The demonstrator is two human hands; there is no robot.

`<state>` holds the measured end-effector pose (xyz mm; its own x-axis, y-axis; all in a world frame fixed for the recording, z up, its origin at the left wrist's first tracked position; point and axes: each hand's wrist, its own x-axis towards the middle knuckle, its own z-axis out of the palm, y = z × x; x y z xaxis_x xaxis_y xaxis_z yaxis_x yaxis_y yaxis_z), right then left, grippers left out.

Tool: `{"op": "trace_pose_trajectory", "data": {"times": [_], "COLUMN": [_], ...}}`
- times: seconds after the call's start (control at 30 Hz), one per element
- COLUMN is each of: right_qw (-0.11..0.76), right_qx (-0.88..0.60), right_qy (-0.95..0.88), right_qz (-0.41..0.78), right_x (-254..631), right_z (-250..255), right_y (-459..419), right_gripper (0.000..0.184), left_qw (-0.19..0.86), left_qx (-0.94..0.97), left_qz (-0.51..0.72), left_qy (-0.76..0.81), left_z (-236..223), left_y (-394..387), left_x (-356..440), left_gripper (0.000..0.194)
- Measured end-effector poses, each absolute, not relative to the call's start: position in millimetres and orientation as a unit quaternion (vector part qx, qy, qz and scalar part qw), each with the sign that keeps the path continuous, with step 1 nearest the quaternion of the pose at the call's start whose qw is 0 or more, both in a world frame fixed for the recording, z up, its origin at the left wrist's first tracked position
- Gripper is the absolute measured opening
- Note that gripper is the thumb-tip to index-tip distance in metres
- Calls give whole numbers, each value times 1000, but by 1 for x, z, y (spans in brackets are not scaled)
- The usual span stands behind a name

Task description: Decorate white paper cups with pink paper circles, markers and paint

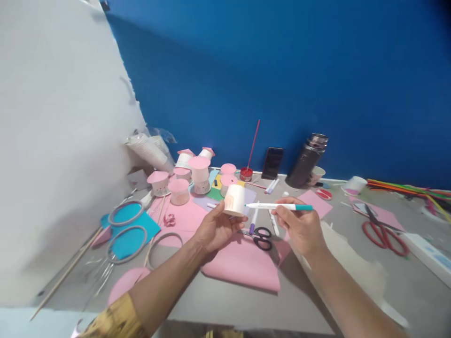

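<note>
My left hand [215, 228] is closed around a small white paper cup [235, 199], held upside down above the table. My right hand [300, 226] pinches a white marker with a teal cap [282, 206], its tip touching the cup's right side. Black-handled scissors [262, 237] and a folded pink sheet [243, 263] lie just below both hands. A purple-capped marker [253, 220] rests beside the scissors.
Several pink-topped cups [199, 173] stand at the back left by a stack of cups [150, 150]. Grey rings [126, 237] lie on blue paper. A dark flask [306, 160], a phone [273, 163], red scissors [382, 232] and coloured sticks [408, 188] lie to the right.
</note>
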<state>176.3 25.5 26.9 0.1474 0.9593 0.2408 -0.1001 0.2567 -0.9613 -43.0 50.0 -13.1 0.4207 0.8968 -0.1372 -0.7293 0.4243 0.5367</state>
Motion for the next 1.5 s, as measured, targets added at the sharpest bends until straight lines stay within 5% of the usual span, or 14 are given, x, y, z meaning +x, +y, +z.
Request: {"op": "trace_pose_trajectory", "data": {"times": [0.63, 1.13, 1.5], "right_qw": [593, 603, 618], "right_qx": [-454, -494, -503], "right_qy": [-664, -626, -595], "right_qz": [45, -6, 110], "right_x": [169, 168, 161], "right_z": [26, 28, 28], "right_y": [6, 7, 7], "right_gripper": [13, 23, 20], "left_qw": [807, 846, 876], "left_qx": [245, 211, 136], "left_qz": [496, 451, 424], "left_qy": [209, 193, 187], "left_z": [-18, -15, -7], "left_y": [43, 38, 34], "left_x": [-30, -29, -26], "left_gripper": [44, 50, 50]}}
